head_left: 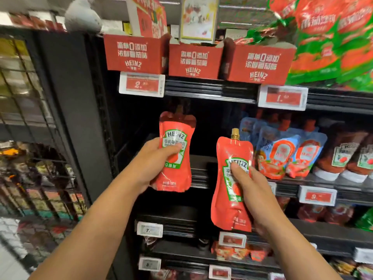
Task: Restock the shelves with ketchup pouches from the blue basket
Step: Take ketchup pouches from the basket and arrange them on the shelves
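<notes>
Two ketchup pouches are up at centre frame: your left hand [156, 158] grips the left pouch [175, 152], your right hand [247, 184] the right pouch [232, 184]. You're mid-placement; next, stand both upright in the dark shelf gap [203, 126] behind them.

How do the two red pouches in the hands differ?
The left pouch is held higher, in front of the dark shelf gap; the right pouch sits lower and nearer. The right pouch shows a gold cap; the left pouch's top is in shadow. Both are red Heinz pouches, each gripped by one hand.
</notes>
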Tool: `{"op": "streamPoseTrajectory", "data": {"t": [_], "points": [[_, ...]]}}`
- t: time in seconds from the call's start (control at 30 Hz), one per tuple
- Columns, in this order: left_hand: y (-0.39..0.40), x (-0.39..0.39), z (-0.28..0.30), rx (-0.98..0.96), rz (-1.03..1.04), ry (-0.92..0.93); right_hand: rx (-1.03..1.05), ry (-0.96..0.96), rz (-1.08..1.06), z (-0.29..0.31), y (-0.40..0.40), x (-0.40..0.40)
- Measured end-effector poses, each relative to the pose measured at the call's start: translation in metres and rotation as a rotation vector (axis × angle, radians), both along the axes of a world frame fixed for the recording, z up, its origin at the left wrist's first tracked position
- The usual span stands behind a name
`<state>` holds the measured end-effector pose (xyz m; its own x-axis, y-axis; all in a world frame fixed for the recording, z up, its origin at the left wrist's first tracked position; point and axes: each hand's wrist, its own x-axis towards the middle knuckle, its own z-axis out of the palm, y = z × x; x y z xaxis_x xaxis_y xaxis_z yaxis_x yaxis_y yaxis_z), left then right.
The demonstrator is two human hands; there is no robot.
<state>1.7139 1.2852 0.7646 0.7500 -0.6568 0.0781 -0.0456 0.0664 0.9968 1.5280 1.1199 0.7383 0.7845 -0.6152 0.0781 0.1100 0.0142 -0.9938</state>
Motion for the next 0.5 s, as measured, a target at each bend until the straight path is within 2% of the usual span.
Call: {"op": "streamPoseTrajectory", "data": {"t": [0.1, 0.27, 0.33, 0.43, 0.5], "points": [[-0.022, 0.016, 0.022, -0.005, 0.116, 0.021, -0.052, -0.004, 0.027, 0.011, -0.011, 0.008], [-0.053, 0.043, 0.020, 0.164, 0.449, -0.117, -0.123, -0.039, 0.022, 0.022, -0.025, 0.030], [-0.061, 0.050, 0.008, 0.172, 0.483, -0.242, -0.126, -0.045, 0.026, 0.022, -0.028, 0.039], [-0.069, 0.060, -0.009, 0.079, 0.541, -0.391, -0.122, -0.043, 0.029, 0.020, -0.033, 0.051], [-0.072, 0.067, -0.019, 0.118, 0.527, -0.449, -0.135, -0.033, 0.019, 0.016, -0.040, 0.062]]}}
